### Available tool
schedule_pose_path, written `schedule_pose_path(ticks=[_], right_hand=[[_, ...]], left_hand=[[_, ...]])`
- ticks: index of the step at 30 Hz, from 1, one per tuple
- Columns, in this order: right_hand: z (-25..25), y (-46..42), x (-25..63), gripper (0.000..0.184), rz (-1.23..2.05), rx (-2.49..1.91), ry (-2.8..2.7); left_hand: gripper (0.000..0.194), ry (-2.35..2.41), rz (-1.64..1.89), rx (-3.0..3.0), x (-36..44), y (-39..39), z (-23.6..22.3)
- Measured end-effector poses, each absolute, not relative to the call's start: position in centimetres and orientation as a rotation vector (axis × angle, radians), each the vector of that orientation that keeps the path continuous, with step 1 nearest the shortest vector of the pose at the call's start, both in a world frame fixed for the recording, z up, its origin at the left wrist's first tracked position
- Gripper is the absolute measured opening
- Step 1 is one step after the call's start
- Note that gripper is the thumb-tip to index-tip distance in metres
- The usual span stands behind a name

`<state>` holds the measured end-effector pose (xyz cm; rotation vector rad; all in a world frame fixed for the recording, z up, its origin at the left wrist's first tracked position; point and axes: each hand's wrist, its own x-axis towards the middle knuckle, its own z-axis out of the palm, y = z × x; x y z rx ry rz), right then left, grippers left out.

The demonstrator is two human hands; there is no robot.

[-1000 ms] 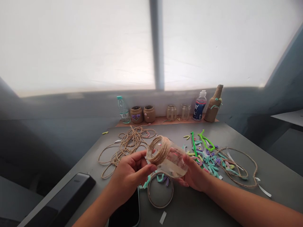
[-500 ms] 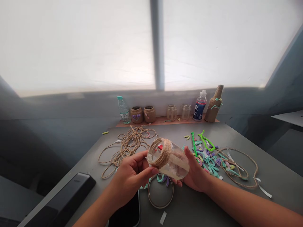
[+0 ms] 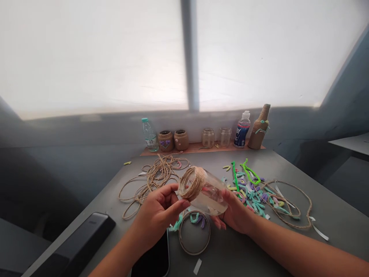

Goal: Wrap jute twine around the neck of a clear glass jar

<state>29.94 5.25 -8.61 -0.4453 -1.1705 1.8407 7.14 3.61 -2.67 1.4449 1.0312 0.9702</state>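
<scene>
- While the left hand (image 3: 157, 214) curls around the twine-wrapped end of the glass jar (image 3: 211, 196), the right hand (image 3: 238, 213) cups the bare end from below; both grip it, fingers bent, not pressed together.
- Jar: tilted on its side, held clear of the table between the hands. Jute twine (image 3: 192, 184) is coiled around the end nearest the left hand.
- Directly below the jar: twine-wrapped ring (image 3: 194, 254) lying flat on the grey table (image 3: 230, 256), with pastel foam pieces (image 3: 190, 219) at its upper edge.
- Under the left wrist: black phone (image 3: 151, 257). Further out past that hand: black case (image 3: 76, 242).
- Ahead of the left hand: loose tangle of jute cord (image 3: 155, 181).
- Right of the jar, ahead of the right hand: pile of pastel foam strips (image 3: 253, 196), green pipe cleaners (image 3: 249, 173), a jute cord loop (image 3: 291, 200) and a white strip (image 3: 319, 232).
- Far ahead of both hands, on a wooden board (image 3: 196, 147): water bottle (image 3: 150, 135), two jute-wrapped jars (image 3: 173, 140), two bare glass jars (image 3: 216, 137), blue-labelled bottle (image 3: 241, 130), jute-wrapped bottle (image 3: 258, 129).
</scene>
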Motion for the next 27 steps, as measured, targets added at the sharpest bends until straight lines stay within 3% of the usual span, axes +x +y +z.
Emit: schedule_pose_path(ticks=[4,13,17,22,27], right_hand=[[-9.16,5.47,29.96,0.074,1.877,-0.458,-1.157],[-8.65,5.23,29.60,0.062,1.780,-0.483,-1.128],[-8.87,5.24,29.73,0.078,1.706,-0.444,-1.207],[-8.74,5.41,29.74,0.076,1.755,-0.432,-1.251],[-8.54,5.45,29.75,0.080,1.823,-0.429,-1.231]], left_hand=[[0.060,0.965,0.968,1.446,6.98,3.50,-3.05],[0.052,1.053,0.928,1.547,7.15,3.59,-3.06],[0.043,1.028,0.929,1.529,7.16,3.50,-2.95],[0.047,0.946,0.943,1.478,7.27,3.56,-2.88],[0.040,0.955,0.953,1.461,7.50,3.42,-2.58]])
